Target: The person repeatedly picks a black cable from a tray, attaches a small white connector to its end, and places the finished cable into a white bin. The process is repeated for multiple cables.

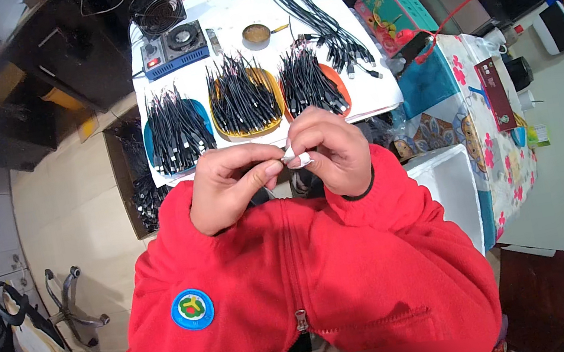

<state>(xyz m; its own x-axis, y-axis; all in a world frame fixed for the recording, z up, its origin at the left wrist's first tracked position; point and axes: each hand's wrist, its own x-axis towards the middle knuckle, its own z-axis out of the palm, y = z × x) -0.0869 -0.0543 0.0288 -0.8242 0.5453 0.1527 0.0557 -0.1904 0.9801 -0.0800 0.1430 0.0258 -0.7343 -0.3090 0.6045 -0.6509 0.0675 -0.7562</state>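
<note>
**Small white piece pinched between both hands above the cable desk**

The left hand (227, 185) and right hand (334, 152) met at chest height, each grip narrowed to a fingertip pinch on one small white piece (291, 157). It was held close to the body and apart from the desk, probably so the fingers could work it where the eyes could follow; what the piece was could not be told. A dark band circled the right wrist, and red fleece sleeves (391, 194) framed both hands.

Just beyond the hands lay the white desk (223, 13). Three shallow trays sat side by side along its near edge, within easy reach: a blue tray (176, 130), a yellow tray (244, 100) and an orange tray (311, 84), each heaped with short black cables. Behind them stood a blue box with a fan (176, 47), a small round tin (257, 33) and a loose fan of longer cables (322, 18).

To the left, a dark crate (135, 175) of more cables rested on the pale floor. To the right stood a flower-patterned cloth (498, 138).
</note>
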